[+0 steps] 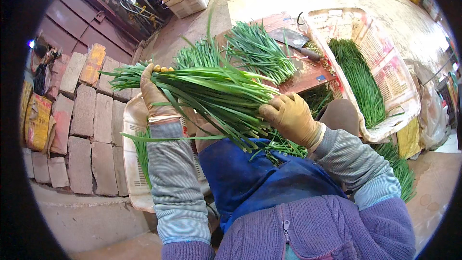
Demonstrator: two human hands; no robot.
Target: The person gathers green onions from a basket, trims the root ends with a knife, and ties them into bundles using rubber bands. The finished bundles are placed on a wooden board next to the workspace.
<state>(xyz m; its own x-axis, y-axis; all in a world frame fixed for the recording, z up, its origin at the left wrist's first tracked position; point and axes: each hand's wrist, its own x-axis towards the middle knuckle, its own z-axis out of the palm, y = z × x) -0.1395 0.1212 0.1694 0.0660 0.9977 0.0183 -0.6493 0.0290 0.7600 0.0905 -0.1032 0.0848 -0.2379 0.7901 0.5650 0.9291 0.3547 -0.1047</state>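
A loose bunch of garlic chives (213, 90) stretches between my two gloved hands, above my lap. My left hand (153, 92) grips it near the leafy tips; most of these fingers are hidden behind the leaves. At the pale stem ends my right hand (290, 117) has its fingers closed on some stalks. One long leaf hangs apart, across my left sleeve. Scraps of leaf (285, 148) lie on my blue apron (234, 180). Beyond the bunch, a sorted chive bundle (261, 52) rests on a reddish board (310, 79), with another bundle (198, 54) to its left.
A broad-bladed knife (288, 37) lies on the board, its dark handle towards the right plastic basket (400, 79), which holds chives (357, 79). Another basket (135, 115) stands at my left, beside stacked bricks (85, 108). More chives (399, 169) lie at my right.
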